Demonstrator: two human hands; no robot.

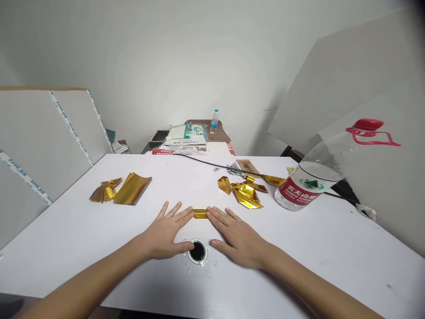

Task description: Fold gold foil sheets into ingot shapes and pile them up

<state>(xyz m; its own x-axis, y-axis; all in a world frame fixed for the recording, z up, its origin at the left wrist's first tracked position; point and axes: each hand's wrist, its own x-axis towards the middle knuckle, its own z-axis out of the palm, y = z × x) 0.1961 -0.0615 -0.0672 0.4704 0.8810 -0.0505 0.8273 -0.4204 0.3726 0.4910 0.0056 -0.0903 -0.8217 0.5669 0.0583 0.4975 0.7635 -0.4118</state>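
And it's a makeshift craft workroom, home or office hard to say: gold foil pieces [131, 189] on the white table [159, 283], taped board [29, 124] standing at its left, packaging [186, 133] piled behind it, plain wall [199, 66] beyond it.

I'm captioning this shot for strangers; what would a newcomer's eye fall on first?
Probably the large, red-capped clear plastic bottle standing on the right of the white table. Next, the small, shiny gold foil strip near the middle, between the left hand and right hand. Shiny folded gold foil pieces lie beyond the right hand.
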